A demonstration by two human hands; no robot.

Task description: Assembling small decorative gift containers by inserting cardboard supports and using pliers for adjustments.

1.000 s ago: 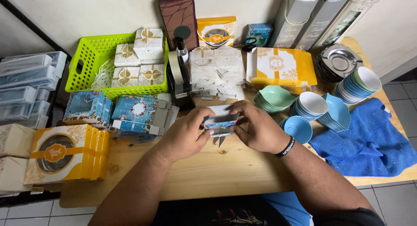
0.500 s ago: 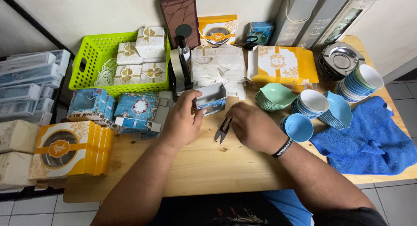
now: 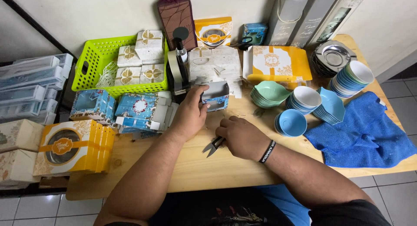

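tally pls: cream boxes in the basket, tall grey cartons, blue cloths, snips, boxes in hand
cream gift boxes in green plastic basket: 4
tall grey window cartons: 3
blue towelling cloth: 1
metal snips at right hand: 1
blue window box in left hand: 1
total: 10

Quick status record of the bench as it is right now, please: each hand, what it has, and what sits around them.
left hand: holds a small blue window box upright beside the tape dispenser
right hand: rests on the wooden table, on small metal snips, blades pointing left
wrist: black band on the right arm
left of hands: blue boxes, orange boxes, green basket of white boxes
right of hands: stacked blue bowls, green dishes, blue cloth
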